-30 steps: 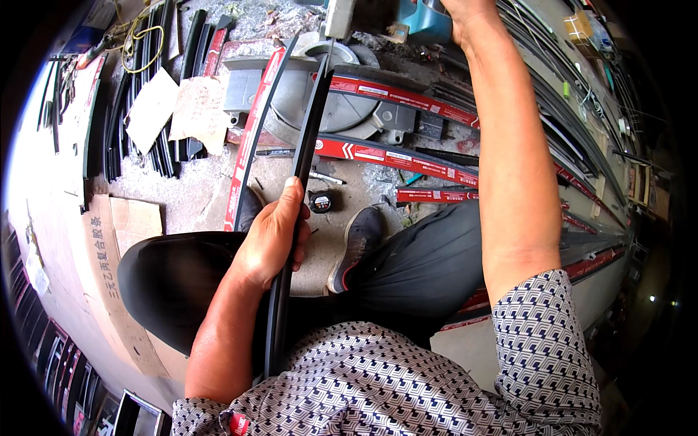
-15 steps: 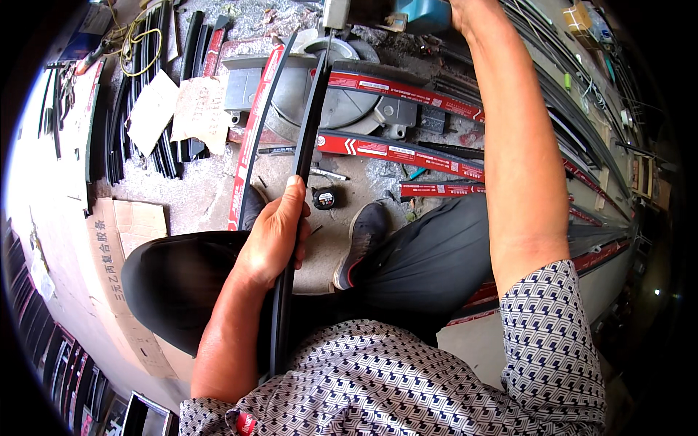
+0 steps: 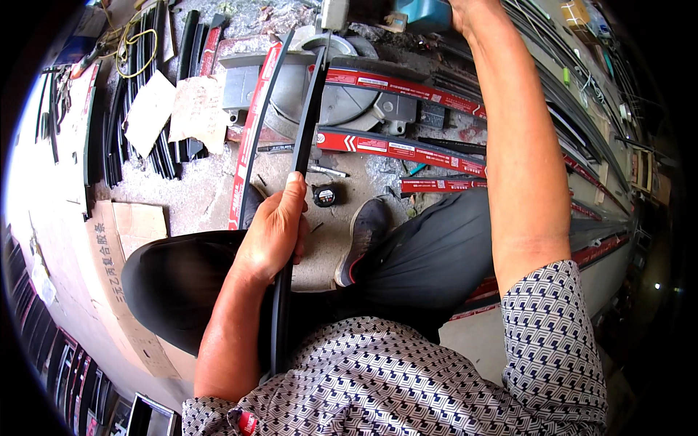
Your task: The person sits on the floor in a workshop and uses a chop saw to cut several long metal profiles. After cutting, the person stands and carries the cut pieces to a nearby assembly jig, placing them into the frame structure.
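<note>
My left hand is closed round a long black profile strip, thumb laid along its top. The strip runs from my lap up over the round grey base of a cutting saw, and its far end meets the thin saw blade. At the top edge, my right hand is beside the saw's teal housing; its fingers are cut off by the picture's edge. A red-labelled strip slants just left of the held one. Between my feet lie a black tape measure and a marker pen.
More red-labelled strips reach out to the right of the saw. Bundled black profiles lie at the far left, with pieces of cardboard on them and a yellow cord nearby. A flattened carton is beside my left knee.
</note>
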Tool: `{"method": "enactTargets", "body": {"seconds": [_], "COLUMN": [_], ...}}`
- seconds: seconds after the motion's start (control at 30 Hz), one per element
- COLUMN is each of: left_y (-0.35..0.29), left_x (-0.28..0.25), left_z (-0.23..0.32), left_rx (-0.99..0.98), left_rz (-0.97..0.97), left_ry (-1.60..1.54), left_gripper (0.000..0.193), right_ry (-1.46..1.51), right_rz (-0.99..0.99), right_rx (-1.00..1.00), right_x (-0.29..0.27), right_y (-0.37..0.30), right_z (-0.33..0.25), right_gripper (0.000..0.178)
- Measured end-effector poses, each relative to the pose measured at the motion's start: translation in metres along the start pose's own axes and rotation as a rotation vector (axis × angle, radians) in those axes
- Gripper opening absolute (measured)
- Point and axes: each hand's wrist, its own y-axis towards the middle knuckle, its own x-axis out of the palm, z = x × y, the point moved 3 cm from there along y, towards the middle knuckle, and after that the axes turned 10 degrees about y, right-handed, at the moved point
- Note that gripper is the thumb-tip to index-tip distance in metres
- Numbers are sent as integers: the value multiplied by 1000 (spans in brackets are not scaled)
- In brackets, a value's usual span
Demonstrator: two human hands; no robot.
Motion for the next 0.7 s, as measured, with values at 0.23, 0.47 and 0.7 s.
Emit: {"method": "enactTargets", "body": {"seconds": [0.23,0.47,0.7], "left_y": [2,2,4], "left_x": [-7,-9,-12], "left_z": [0,0,-1], "left_rx": [-21,-26,-1], "left_rz": [5,2,-10], "left_ry": [52,52,59], "left_gripper": [59,56,58], "right_ry": [62,16,102], "right_rz": [-16,5,-45], "right_rx": [-9,29,-12], "right_x": [3,8,3], "right_y": [-7,-20,-28], "right_z": [0,-8,1], "right_gripper": [23,30,48]}}
